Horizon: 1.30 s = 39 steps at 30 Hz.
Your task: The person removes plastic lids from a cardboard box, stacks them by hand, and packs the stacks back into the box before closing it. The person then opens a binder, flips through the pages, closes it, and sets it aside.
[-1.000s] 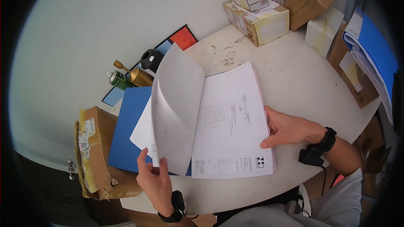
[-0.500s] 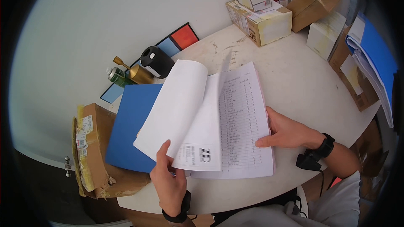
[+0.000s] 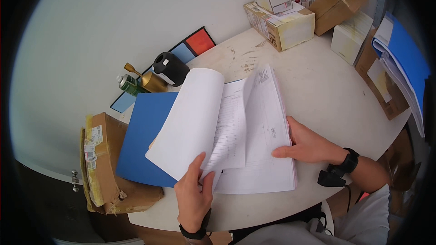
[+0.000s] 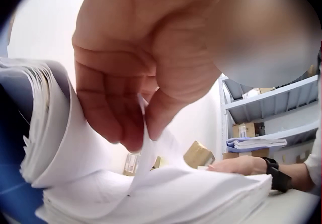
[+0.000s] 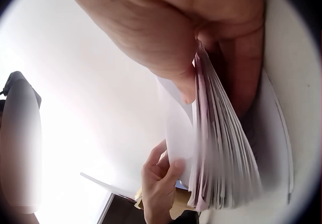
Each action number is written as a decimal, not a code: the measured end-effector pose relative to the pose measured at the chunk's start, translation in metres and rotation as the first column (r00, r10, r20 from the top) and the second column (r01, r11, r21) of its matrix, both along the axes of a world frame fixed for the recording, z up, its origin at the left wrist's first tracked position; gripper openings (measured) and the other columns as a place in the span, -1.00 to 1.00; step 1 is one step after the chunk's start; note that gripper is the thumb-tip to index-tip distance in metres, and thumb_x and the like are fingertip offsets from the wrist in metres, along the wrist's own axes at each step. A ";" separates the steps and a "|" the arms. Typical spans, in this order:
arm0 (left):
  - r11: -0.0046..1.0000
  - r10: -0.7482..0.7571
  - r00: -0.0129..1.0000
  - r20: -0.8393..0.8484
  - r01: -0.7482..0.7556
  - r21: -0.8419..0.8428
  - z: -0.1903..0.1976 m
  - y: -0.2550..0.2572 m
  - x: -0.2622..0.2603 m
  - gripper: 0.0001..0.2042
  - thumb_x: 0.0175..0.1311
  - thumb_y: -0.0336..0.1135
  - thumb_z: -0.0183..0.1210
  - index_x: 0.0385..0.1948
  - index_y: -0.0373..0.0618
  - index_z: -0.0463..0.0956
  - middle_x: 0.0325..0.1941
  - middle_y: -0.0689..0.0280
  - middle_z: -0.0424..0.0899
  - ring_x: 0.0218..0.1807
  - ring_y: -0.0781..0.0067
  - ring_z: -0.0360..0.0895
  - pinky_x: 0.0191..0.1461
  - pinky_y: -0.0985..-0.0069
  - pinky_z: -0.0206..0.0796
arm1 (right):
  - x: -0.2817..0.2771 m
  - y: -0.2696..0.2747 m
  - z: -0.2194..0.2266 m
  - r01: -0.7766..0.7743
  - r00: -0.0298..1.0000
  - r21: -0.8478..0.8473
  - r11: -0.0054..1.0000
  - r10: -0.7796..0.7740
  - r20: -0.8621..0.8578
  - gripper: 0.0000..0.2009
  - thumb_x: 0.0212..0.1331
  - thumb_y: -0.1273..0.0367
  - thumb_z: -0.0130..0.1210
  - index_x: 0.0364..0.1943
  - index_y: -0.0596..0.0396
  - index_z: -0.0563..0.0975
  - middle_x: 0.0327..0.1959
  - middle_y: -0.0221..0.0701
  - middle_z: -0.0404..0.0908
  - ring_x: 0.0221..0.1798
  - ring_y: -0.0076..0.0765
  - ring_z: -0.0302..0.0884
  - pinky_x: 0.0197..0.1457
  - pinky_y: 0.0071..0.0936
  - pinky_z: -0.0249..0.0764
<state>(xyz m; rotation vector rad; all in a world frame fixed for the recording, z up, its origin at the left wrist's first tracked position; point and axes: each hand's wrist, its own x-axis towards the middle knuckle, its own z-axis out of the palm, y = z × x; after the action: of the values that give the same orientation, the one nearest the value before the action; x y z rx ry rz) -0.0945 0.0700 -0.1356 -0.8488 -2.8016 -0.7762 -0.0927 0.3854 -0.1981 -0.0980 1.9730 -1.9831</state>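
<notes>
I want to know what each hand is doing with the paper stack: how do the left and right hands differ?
The left hand pinches the lower edge of a lifted page between thumb and fingers; the right hand grips the right edge of the paper stack. The left hand reaches in from the near table edge; the right hand comes from the right side. Both wear a black wrist strap.

Matt white paper sheets (image 3: 254, 127) at centre; smooth blue plastic-looking folder (image 3: 143, 136) left of centre; rough, torn cardboard box (image 3: 106, 163) lower left; scuffed matt white table (image 3: 327, 86); glossy brass-coloured can (image 3: 150, 81) upper left.
</notes>
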 end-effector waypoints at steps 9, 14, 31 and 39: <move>0.955 0.290 0.951 -0.111 -0.280 0.098 0.014 0.002 0.021 -0.27 0.10 -0.58 0.40 0.42 -0.11 0.39 -0.45 0.32 0.49 -0.41 0.41 0.49 -0.31 0.43 0.39 | -0.001 -0.004 0.010 0.001 1.000 0.032 0.999 0.000 -0.030 -0.09 0.20 0.48 0.42 0.51 0.36 0.02 0.45 -0.17 0.32 0.47 -0.30 0.32 0.54 -0.28 0.30; 0.999 0.040 0.993 0.107 -0.038 -0.024 -0.007 0.010 0.011 -0.27 0.05 -0.60 0.37 0.39 -0.14 0.41 -0.44 0.27 0.61 -0.47 0.28 0.55 -0.28 0.40 0.46 | 0.000 -0.005 0.011 0.037 0.998 0.049 0.998 -0.035 -0.045 -0.09 0.18 0.49 0.42 0.51 0.36 0.02 0.45 -0.17 0.33 0.47 -0.30 0.33 0.54 -0.27 0.31; 0.987 -0.090 0.989 0.121 0.105 -0.120 -0.003 0.024 0.013 -0.22 0.05 -0.35 0.56 0.40 -0.09 0.42 -0.35 0.25 0.63 -0.34 0.26 0.64 -0.23 0.43 0.50 | 0.002 -0.009 0.008 0.093 0.994 0.024 0.995 -0.092 -0.052 -0.10 0.17 0.43 0.46 0.48 0.38 0.07 0.42 -0.10 0.36 0.46 -0.24 0.35 0.54 -0.26 0.30; 0.786 0.612 0.789 -0.048 -0.602 0.140 0.001 -0.037 0.002 -0.39 0.19 -0.64 0.29 0.34 -0.33 0.37 -0.55 0.27 0.50 -0.56 0.43 0.45 -0.42 0.47 0.32 | -0.003 0.014 0.016 -0.181 0.975 -0.197 0.964 0.202 0.091 -0.08 0.23 0.61 0.33 0.54 0.31 -0.10 0.40 -0.08 0.40 0.40 -0.24 0.48 0.41 -0.24 0.52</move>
<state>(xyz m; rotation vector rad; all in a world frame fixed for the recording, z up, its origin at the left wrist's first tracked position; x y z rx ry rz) -0.0922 0.0326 -0.1344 0.0685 -2.6484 -0.7425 -0.0956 0.3990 -0.1820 -0.2122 1.6396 -1.9969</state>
